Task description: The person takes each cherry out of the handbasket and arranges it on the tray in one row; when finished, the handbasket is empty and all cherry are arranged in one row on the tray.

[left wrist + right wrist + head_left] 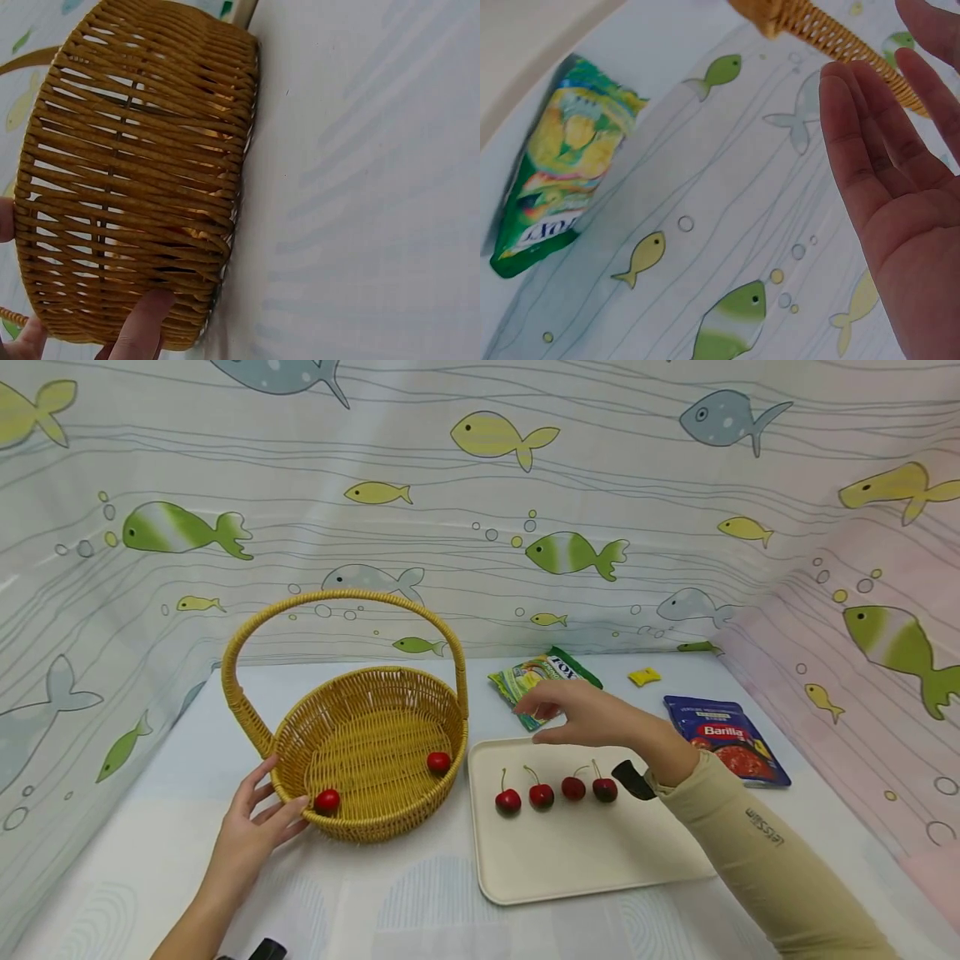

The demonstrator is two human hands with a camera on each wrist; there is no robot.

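Note:
A round wicker basket [375,743] with a tall arched handle stands on the left of the table. Two cherries lie inside it, one cherry [327,802] by the front left wall and another cherry [438,763] at the right. My left hand [258,818] holds the basket's front left rim, with a fingertip [154,304] against the outer wicker wall in the left wrist view. Over the back of a cream tray [570,868] hovers my right hand [592,714], empty, its fingers relaxed and apart. Several stemmed cherries [542,796] sit in a row on that tray.
Behind the tray lies a green and yellow FOX candy bag [534,681], partly hidden by the right hand. A small yellow packet [644,677] and a dark blue Barilla pouch [727,739] are at the back right. Fish-patterned cloth [420,535] hangs around the table.

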